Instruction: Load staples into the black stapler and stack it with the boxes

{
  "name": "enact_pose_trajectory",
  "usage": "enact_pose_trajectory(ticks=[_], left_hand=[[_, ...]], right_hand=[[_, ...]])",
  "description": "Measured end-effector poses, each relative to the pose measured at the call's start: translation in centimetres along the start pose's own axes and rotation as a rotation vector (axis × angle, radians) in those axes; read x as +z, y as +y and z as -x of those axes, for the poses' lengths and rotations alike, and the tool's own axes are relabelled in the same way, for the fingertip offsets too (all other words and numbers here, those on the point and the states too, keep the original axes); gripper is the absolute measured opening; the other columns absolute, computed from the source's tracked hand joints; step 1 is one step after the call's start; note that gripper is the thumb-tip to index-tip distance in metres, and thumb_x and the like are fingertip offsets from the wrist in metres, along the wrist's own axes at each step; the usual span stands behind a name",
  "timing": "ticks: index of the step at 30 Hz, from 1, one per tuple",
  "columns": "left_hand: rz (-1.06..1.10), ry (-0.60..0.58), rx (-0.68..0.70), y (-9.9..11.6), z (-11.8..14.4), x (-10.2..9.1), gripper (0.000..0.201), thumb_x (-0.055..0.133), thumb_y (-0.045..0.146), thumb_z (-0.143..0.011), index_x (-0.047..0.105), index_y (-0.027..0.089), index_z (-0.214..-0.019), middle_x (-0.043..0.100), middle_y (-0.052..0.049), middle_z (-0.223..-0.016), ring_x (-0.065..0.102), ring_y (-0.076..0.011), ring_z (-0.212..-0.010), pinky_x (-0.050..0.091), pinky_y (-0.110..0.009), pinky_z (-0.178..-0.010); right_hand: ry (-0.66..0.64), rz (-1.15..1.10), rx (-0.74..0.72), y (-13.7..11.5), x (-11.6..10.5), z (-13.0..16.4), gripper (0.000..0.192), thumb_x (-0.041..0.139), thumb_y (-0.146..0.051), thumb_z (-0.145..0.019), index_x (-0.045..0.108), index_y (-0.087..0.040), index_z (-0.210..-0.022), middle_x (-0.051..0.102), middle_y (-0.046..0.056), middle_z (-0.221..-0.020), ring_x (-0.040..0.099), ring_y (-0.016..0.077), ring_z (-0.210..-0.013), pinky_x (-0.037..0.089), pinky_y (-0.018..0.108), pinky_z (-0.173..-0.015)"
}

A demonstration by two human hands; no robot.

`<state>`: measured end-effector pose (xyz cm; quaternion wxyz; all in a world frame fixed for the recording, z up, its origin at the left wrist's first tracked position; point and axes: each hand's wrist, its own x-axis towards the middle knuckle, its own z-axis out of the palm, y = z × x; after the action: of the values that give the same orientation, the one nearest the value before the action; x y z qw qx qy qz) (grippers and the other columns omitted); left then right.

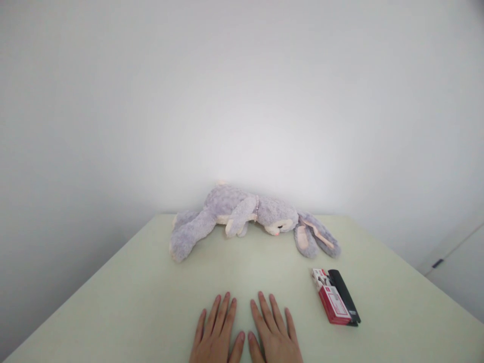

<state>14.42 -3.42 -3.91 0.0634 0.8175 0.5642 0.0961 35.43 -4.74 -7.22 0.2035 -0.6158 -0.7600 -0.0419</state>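
While your two bare hands lie flat near the front edge of a pale, smooth table, a plush rabbit sprawls on its side along the far edge, close to a plain white wall. Soft lavender-grey fur covers the rabbit, with cream patches on its belly, muzzle and foot; its long, floppy ears, pink on the inside, trail to the right, and its legs stretch to the left. To your right sits a flat red-and-white box, rectangular and glossy, with a slim black oblong object lying just beside it, touching along its far side. Nothing stands between your hands and the toy. Your left hand and right hand rest palm down with fingers spread, thumbs nearly touching each other. Both are open and hold nothing, touching only the tabletop, well apart from the rabbit and near the box.
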Motion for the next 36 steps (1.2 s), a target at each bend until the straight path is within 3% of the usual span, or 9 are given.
enact_pose_trajectory(ticks=[6, 10, 14, 18, 22, 25, 28, 32, 36], left_hand=[[0.018, 0.007, 0.003, 0.2, 0.0, -0.3, 0.057, 0.036, 0.052, -0.104, 0.022, 0.035, -0.157, 0.019, 0.001, -0.166, 0.027, -0.0308, -0.154, 0.026, -0.059, -0.124], [0.057, 0.003, -0.004, -0.2, -0.1, -0.4, 0.058, 0.037, 0.052, -0.103, 0.025, 0.034, -0.157, 0.02, 0.001, -0.166, 0.025, -0.0315, -0.154, 0.024, -0.061, -0.124], [0.243, 0.026, -0.053, 0.5, -0.4, 0.6, 0.058, 0.041, 0.046, -0.1, 0.041, 0.026, -0.154, 0.03, -0.003, -0.165, 0.027, -0.0306, -0.154, 0.021, -0.058, -0.127], [0.843, 0.022, -0.112, 5.9, -1.7, 2.4, 0.062, 0.031, 0.046, -0.102, 0.039, 0.016, -0.156, 0.038, -0.006, -0.163, 0.035, -0.0207, -0.151, 0.03, -0.038, -0.126], [1.508, -0.125, -0.151, 14.4, -4.3, 2.7, 0.079, 0.044, 0.065, -0.094, 0.047, 0.01, -0.15, 0.047, -0.014, -0.157, 0.048, -0.0249, -0.144, 0.039, -0.033, -0.119], [1.55, -0.153, -0.23, 19.7, -6.8, 1.4, 0.084, 0.045, 0.071, -0.09, 0.051, 0.008, -0.145, 0.052, -0.018, -0.153, 0.058, -0.0271, -0.133, 0.046, -0.035, -0.111], [1.461, -0.153, -0.22, 22.6, -9.2, -0.1, 0.07, 0.045, 0.064, -0.094, 0.058, 0.01, -0.137, 0.06, -0.018, -0.143, 0.062, -0.0263, -0.121, 0.05, -0.036, -0.101], [1.356, -0.171, -0.196, 22.7, -11.2, -1.5, 0.051, 0.049, 0.055, -0.094, 0.069, 0.011, -0.11, 0.071, -0.017, -0.12, 0.065, -0.0251, -0.11, 0.052, -0.034, -0.091], [1.255, -0.161, -0.211, 18.5, -10.4, -2.5, 0.045, 0.045, 0.051, -0.095, 0.07, 0.014, -0.1, 0.074, -0.013, -0.103, 0.068, -0.024, -0.097, 0.054, -0.034, -0.085]], right_hand=[[0.051, 0.017, 0.103, -1.3, 0.0, 0.1, 0.064, 0.055, -0.04, -0.089, 0.042, -0.042, -0.152, 0.032, -0.006, -0.16, 0.042, 0.0354, -0.146, 0.034, 0.064, -0.117], [0.048, 0.009, 0.048, -1.1, 0.0, 0.0, 0.063, 0.054, -0.044, -0.091, 0.041, -0.043, -0.153, 0.036, -0.005, -0.159, 0.045, 0.0353, -0.143, 0.04, 0.062, -0.114], [0.045, -0.071, 0.054, -0.6, -0.7, -0.2, 0.058, 0.054, -0.044, -0.092, 0.049, -0.041, -0.149, 0.046, -0.003, -0.155, 0.05, 0.0339, -0.14, 0.044, 0.058, -0.113], [0.07, -0.376, 0.162, 0.6, -5.4, -0.2, 0.053, 0.043, -0.04, -0.1, 0.052, -0.023, -0.149, 0.051, 0.007, -0.154, 0.051, 0.025, -0.141, 0.049, 0.042, -0.112], [0.431, -0.495, 0.486, 5.6, -12.4, 0.6, 0.059, 0.045, -0.051, -0.096, 0.053, -0.024, -0.148, 0.048, 0.01, -0.157, 0.045, 0.0304, -0.144, 0.053, 0.043, -0.104], [0.516, -0.499, 0.759, 12.0, -14.9, 1.2, 0.065, 0.047, -0.059, -0.091, 0.054, -0.025, -0.146, 0.058, 0.013, -0.147, 0.066, 0.0299, -0.116, 0.058, 0.039, -0.084], [0.392, -0.621, 0.842, 17.7, -14.1, 1.4, 0.07, 0.05, -0.065, -0.086, 0.064, -0.015, -0.133, 0.07, 0.017, -0.129, 0.069, 0.0302, -0.105, 0.055, 0.042, -0.09], [0.172, -0.702, 0.712, 19.3, -11.9, 0.9, 0.06, 0.05, -0.067, -0.086, 0.076, -0.015, -0.1, 0.076, 0.014, -0.102, 0.069, 0.0292, -0.1, 0.05, 0.042, -0.097], [0.077, -0.725, 0.598, 14.2, -10.9, 0.1, 0.059, 0.043, -0.065, -0.093, 0.075, -0.016, -0.096, 0.073, 0.011, -0.095, 0.068, 0.0261, -0.093, 0.052, 0.037, -0.089]])
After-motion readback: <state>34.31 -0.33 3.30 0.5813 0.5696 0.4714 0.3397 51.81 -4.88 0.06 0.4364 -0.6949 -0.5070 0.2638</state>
